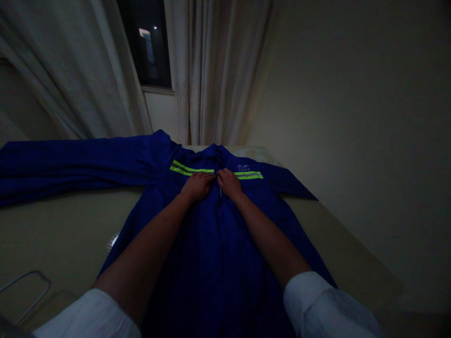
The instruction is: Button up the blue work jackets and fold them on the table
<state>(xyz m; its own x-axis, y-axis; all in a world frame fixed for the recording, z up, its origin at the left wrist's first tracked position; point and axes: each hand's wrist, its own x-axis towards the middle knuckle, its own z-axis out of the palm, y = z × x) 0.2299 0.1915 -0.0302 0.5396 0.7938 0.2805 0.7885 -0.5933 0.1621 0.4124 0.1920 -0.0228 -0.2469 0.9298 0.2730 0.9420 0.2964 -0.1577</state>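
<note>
Left hand (197, 186): fingers curled on jacket front at collar, partly closed, grip uncertain in low light | Right hand (229, 183): same posture, just beside left hand | Item: blue work jacket (225, 244), flat on beige surface (66, 234), 2 reflective stripes (190, 168) across chest | Done: front appears closed below hands; sleeve (70, 162) spread to person's left | Left: top of front under hands; other sleeve not spread in view | Beyond: curtain (211, 70)

- Under the left hand (198, 186) and right hand (229, 184): a work jacket (214, 234) of matt, softly creased blue woven cloth
- Just above the hands: reflective strips (188, 168), smooth yellow-green tape with a slight sheen
- Behind the hands: white cloth sleeves (317, 305), matt
- Far beyond the hands: matt pale cloth curtains (211, 70) and a glossy glass window pane (148, 47)
- Well left of the left hand: a thin, smooth hanger (26, 291), metal or plastic, cannot tell which
</note>
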